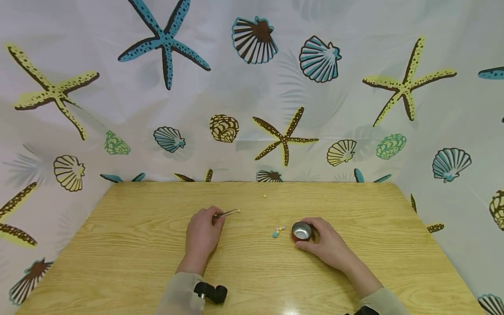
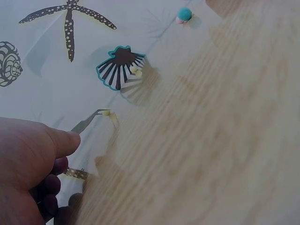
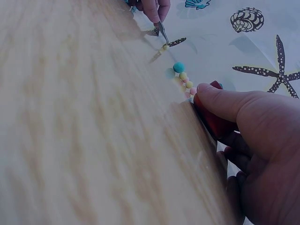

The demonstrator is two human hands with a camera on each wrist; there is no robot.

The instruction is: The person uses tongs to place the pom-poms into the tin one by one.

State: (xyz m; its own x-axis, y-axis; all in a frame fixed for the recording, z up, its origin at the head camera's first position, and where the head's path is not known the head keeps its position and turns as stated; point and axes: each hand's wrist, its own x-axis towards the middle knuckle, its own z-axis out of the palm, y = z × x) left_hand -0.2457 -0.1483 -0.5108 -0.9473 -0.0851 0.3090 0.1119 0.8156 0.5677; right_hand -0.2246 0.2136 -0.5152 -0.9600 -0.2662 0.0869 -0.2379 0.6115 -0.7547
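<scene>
My left hand (image 1: 203, 232) grips metal tweezers (image 1: 226, 214) whose tips point right. At those tips is a small yellow bead (image 1: 238, 211); the left wrist view shows this yellow bead (image 2: 106, 113) between the tips, close to the wood. My right hand (image 1: 328, 240) holds a small round cup (image 1: 301, 232), red outside and silvery inside, with thumb and fingers around its side. The cup stands upright on the table, and no bead shows inside it. Just left of the cup lies a cluster of small pink and yellow beads (image 1: 280, 229) with a larger blue bead (image 1: 274, 235).
One more yellow bead (image 1: 265, 196) lies alone near the back of the wooden table (image 1: 130, 245). Behind the table hangs a white cloth (image 1: 244, 92) printed with starfish and shells. A black wrist mount (image 1: 210, 292) sits on the left sleeve.
</scene>
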